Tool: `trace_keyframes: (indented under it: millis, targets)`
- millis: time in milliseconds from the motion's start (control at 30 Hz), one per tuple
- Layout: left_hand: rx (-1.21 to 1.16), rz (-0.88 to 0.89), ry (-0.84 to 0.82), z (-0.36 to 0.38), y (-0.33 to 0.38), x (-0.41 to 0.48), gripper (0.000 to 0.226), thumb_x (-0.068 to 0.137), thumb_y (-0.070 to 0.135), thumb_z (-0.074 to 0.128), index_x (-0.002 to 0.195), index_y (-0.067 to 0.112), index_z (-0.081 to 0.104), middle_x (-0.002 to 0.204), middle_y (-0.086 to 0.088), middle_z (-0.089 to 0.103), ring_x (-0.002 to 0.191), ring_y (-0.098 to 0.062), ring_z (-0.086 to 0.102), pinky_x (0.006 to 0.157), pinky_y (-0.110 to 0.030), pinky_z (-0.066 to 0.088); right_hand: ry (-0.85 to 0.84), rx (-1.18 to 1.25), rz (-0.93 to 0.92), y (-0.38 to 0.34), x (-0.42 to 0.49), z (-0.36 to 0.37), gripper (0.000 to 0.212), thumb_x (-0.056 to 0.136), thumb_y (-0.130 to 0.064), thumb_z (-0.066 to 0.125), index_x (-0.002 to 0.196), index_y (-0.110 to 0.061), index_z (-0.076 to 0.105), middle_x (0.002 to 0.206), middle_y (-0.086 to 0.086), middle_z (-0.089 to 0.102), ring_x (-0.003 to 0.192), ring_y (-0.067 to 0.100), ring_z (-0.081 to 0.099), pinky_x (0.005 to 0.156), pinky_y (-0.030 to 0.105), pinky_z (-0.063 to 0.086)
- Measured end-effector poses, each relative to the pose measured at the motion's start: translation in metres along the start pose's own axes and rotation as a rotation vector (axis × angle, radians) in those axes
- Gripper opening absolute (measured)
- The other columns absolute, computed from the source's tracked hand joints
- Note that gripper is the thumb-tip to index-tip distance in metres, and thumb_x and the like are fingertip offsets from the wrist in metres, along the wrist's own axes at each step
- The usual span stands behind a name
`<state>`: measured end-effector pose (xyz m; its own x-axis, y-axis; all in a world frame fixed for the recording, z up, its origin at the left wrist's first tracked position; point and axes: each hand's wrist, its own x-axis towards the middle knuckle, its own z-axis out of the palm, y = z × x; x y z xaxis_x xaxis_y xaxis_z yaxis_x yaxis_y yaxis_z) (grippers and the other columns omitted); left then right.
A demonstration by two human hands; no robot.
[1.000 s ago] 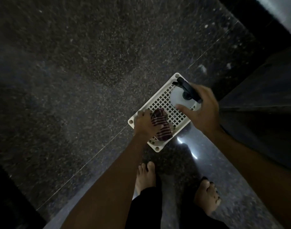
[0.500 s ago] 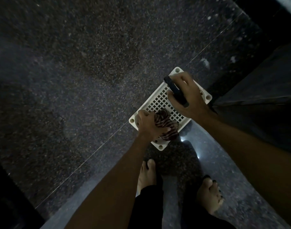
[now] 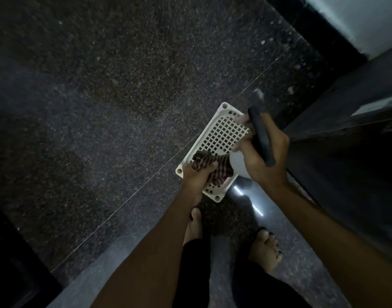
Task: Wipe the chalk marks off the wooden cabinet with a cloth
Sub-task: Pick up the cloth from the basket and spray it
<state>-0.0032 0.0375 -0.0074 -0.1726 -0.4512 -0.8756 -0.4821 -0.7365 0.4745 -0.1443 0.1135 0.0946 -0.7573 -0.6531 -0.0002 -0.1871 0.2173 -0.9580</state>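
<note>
Evidently, in the head view, the striped cloth (image 3: 212, 166) is gripped in the curled fingers of the left hand (image 3: 197, 177) over the near end of the white perforated tray (image 3: 221, 132), right of frame centre, presumably for lifting. A dark-handled white bottle (image 3: 237, 166) is clasped by the right hand (image 3: 265, 158). The dark cabinet front (image 3: 346, 141) at the right edge is dim and cut off, and no chalk marks can be made out.
</note>
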Motion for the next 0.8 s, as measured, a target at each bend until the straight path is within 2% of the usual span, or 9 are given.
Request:
trace_keyframes:
  millis: [100, 300, 400, 500, 567, 633, 700, 733, 800]
  targets:
    - [-0.232, -0.062, -0.093, 0.005, 0.015, -0.027, 0.047, 0.080, 0.012, 0.081, 0.123, 0.005, 0.062, 0.116, -0.013, 0.072, 0.101, -0.023, 0.071, 0.074, -0.036, 0.061, -0.043, -0.049, 0.105, -0.014, -0.027, -0.014, 0.022, 0.077, 0.000, 0.053, 0.096, -0.007, 0.060, 0.070, 0.024, 0.057, 0.054, 0.046, 0.054, 0.052, 0.050, 0.044]
    - [-0.488, -0.093, -0.266, 0.012, 0.043, -0.073, 0.062, 0.077, 0.023, 0.077, 0.132, 0.003, 0.057, 0.128, -0.018, 0.066, 0.119, -0.030, 0.063, 0.099, -0.054, 0.052, -0.098, -0.133, 0.285, -0.037, -0.064, -0.030, 0.012, 0.076, -0.003, 0.054, 0.086, -0.008, 0.056, 0.069, 0.014, 0.056, 0.063, 0.035, 0.055, 0.056, 0.051, 0.046]
    - [-0.544, -0.043, -0.311, 0.014, 0.053, -0.086, 0.057, 0.079, 0.018, 0.074, 0.131, 0.002, 0.057, 0.129, -0.018, 0.065, 0.116, -0.030, 0.065, 0.095, -0.054, 0.054, -0.132, -0.166, 0.411, -0.046, -0.075, -0.032, 0.014, 0.074, 0.000, 0.054, 0.082, -0.012, 0.055, 0.066, 0.015, 0.058, 0.059, 0.035, 0.057, 0.051, 0.051, 0.049]
    - [-0.566, -0.021, -0.353, 0.015, 0.063, -0.099, 0.042, 0.081, 0.013, 0.071, 0.121, 0.005, 0.062, 0.117, -0.014, 0.071, 0.108, -0.025, 0.068, 0.095, -0.052, 0.055, -0.161, -0.167, 0.431, -0.060, -0.083, -0.031, 0.010, 0.072, -0.006, 0.050, 0.079, -0.013, 0.054, 0.064, 0.009, 0.058, 0.058, 0.030, 0.059, 0.052, 0.050, 0.051]
    - [-0.569, -0.018, -0.416, 0.017, 0.071, -0.110, 0.032, 0.082, 0.011, 0.067, 0.114, 0.008, 0.064, 0.105, -0.009, 0.075, 0.102, -0.022, 0.070, 0.099, -0.050, 0.051, -0.125, -0.151, 0.429, -0.071, -0.086, -0.032, 0.022, 0.076, -0.004, 0.052, 0.089, -0.020, 0.059, 0.068, 0.003, 0.061, 0.061, 0.021, 0.061, 0.055, 0.042, 0.052]
    - [-0.583, -0.021, -0.494, 0.017, 0.077, -0.119, 0.030, 0.082, 0.012, 0.064, 0.112, 0.008, 0.064, 0.102, -0.007, 0.076, 0.098, -0.020, 0.071, 0.104, -0.049, 0.047, -0.053, -0.095, 0.424, -0.080, -0.086, -0.034, 0.042, 0.083, 0.000, 0.056, 0.114, -0.027, 0.061, 0.076, -0.004, 0.064, 0.065, 0.010, 0.061, 0.058, 0.027, 0.050]
    - [-0.604, -0.032, -0.549, 0.016, 0.080, -0.125, 0.032, 0.082, 0.012, 0.063, 0.114, 0.007, 0.064, 0.106, -0.008, 0.075, 0.100, -0.021, 0.071, 0.109, -0.048, 0.043, -0.006, -0.016, 0.447, -0.083, -0.084, -0.037, 0.063, 0.088, 0.000, 0.056, 0.142, -0.030, 0.046, 0.082, -0.005, 0.066, 0.067, 0.005, 0.061, 0.059, 0.016, 0.048]
    - [-0.601, -0.036, -0.569, 0.016, 0.081, -0.127, 0.034, 0.083, 0.012, 0.065, 0.116, 0.006, 0.064, 0.109, -0.009, 0.074, 0.102, -0.021, 0.070, 0.110, -0.048, 0.042, 0.002, 0.013, 0.459, -0.085, -0.082, -0.037, 0.069, 0.088, 0.002, 0.055, 0.148, -0.028, 0.038, 0.083, -0.004, 0.066, 0.066, 0.004, 0.060, 0.058, 0.012, 0.047]
    - [-0.576, -0.031, -0.581, 0.018, 0.084, -0.128, 0.051, 0.074, 0.016, 0.079, 0.121, 0.004, 0.063, 0.115, -0.012, 0.071, 0.109, -0.025, 0.066, 0.113, -0.049, 0.040, -0.012, -0.004, 0.421, -0.086, -0.076, -0.036, 0.069, 0.086, 0.002, 0.054, 0.148, -0.025, 0.040, 0.089, -0.004, 0.067, 0.068, 0.000, 0.058, 0.059, 0.009, 0.044]
